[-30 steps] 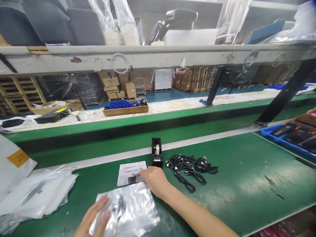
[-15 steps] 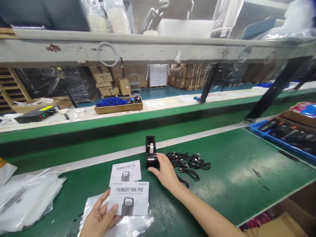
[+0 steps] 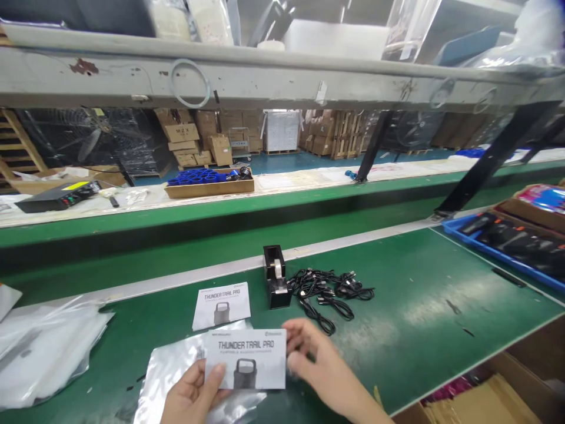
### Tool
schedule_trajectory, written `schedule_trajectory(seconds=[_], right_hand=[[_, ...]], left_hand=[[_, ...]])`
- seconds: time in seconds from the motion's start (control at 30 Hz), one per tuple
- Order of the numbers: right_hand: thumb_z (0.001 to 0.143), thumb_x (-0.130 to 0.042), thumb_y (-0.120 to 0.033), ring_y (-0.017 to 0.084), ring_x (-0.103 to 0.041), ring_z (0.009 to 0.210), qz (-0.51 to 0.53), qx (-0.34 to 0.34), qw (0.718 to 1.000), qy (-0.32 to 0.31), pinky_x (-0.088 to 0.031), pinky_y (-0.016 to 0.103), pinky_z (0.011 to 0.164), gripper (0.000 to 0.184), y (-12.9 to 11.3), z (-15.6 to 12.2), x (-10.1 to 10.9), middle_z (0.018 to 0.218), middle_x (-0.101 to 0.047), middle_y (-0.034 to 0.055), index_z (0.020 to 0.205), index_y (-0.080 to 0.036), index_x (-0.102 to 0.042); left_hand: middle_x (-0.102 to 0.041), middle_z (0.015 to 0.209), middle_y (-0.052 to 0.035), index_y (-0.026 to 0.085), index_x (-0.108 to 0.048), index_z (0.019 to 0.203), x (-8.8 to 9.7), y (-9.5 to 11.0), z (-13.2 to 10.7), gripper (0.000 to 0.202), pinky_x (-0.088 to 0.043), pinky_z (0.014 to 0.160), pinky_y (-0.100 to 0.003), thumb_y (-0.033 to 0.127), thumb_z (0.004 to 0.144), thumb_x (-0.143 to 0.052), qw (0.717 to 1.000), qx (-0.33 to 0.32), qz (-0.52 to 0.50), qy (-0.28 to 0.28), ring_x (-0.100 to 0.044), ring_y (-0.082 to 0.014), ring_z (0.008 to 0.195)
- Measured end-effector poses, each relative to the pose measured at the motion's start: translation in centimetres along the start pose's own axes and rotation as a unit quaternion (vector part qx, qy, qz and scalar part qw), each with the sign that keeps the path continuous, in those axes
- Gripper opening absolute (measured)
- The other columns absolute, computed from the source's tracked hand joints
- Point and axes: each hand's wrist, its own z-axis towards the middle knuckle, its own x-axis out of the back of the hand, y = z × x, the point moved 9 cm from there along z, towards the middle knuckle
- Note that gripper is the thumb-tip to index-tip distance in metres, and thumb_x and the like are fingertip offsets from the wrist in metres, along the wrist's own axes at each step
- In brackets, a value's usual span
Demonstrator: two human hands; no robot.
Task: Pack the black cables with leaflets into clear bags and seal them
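Note:
My left hand (image 3: pixel 196 388) grips a white "Thunder Trail Pro" booklet (image 3: pixel 247 359) at its left side, thumb on the front and fingers behind. At the booklet's right edge is my right hand (image 3: pixel 320 365), its fingers curled; whatever they pinch is too small or blurred to make out. A second booklet (image 3: pixel 222 305) with the same print lies flat just beyond. Below the held booklet, a clear plastic bag (image 3: pixel 168 371) rests on the green bench. The black tape dispenser (image 3: pixel 276 280) stands past my right hand, beside a pile of black cables (image 3: pixel 329 294).
Stacked plastic bags (image 3: pixel 48 353) lie at the left. A blue tray (image 3: pixel 463 232) of dark items sits at the right. Behind the bench, a raised ledge carries a cardboard tray (image 3: pixel 207 188) of blue parts and a black box (image 3: pixel 59 197). A grey beam (image 3: pixel 265 79) crosses above.
My right hand has left the tape dispenser and come down to the held booklet's right edge. The dispenser has turned slightly. My left hand has shifted the booklet a little to the right.

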Motion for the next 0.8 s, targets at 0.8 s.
schedule_trajectory(seconds=[0.8], right_hand=[[0.073, -0.058, -0.04, 0.009, -0.041, 0.049, 0.128, -0.122, 0.984, 0.012, -0.034, 0.019, 0.042, 0.037, 5.0, -2.5, 2.2, 0.066, -0.06, 0.0017, 0.101, -0.016, -0.061]], left_hand=[[-0.053, 0.075, -0.0006, 0.022, -0.059, 0.062, -3.9, 2.6, -1.1, 0.02, -0.041, 0.067, -0.033, 0.039, 0.072, -0.055, 0.834, -0.231, 0.5, -0.027, -0.055, -0.0204, 0.073]])
